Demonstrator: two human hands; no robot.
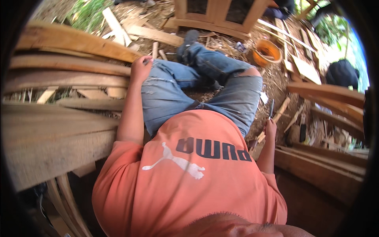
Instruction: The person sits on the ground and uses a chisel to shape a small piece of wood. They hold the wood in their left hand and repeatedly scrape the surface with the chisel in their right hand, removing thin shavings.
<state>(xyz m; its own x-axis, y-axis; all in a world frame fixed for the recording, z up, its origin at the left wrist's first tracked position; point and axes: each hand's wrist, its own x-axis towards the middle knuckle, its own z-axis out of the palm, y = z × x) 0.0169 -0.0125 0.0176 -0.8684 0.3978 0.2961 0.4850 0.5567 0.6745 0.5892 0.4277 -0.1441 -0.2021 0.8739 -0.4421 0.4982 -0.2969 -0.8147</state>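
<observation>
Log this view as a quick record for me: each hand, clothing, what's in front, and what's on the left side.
Left hand: holds a small dark object, too small to identify
Right hand: holds a slim tool, exact kind unclear
Clothing: salmon T-shirt, torn blue jeans
In front: orange bucket, wooden panelled furniture
Left side: long wooden beams

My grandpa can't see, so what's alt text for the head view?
The person's right hand holds a slim grey tool; the left hand holds something small and dark beside long brown wooden beams. Beyond ripped blue denim jeans is a round orange bucket.
</observation>
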